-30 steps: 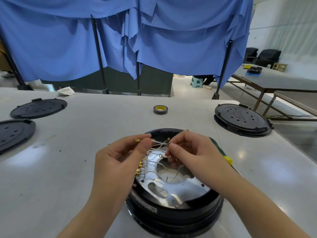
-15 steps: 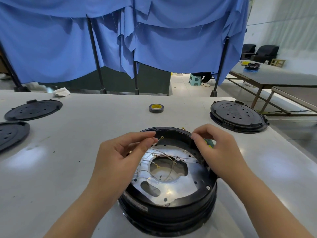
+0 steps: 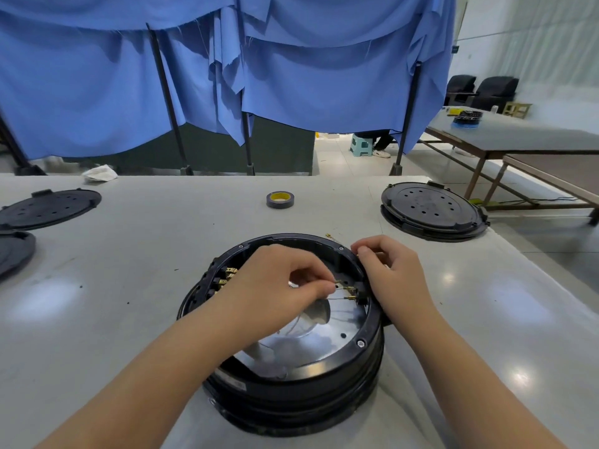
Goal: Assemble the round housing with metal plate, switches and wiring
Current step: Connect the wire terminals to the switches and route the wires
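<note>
The round black housing stands on the white table, tilted, with a shiny metal plate inside it. My left hand reaches into the housing and pinches thin wires with brass terminals next to the inner right wall. My right hand rests over the housing's right rim, its fingers curled round a thin wire there. Brass switch terminals show on the inner left wall. A loose brass-tipped wire lies just behind the rim.
A roll of black tape lies behind the housing. A closed round black unit stands at the right rear, near the table edge. Two black lids lie at the far left. Blue curtains on poles hang behind the table.
My left hand has moved across the housing to its right inner wall with the wires. My right hand has shifted to the right rim. The housing now tilts.
</note>
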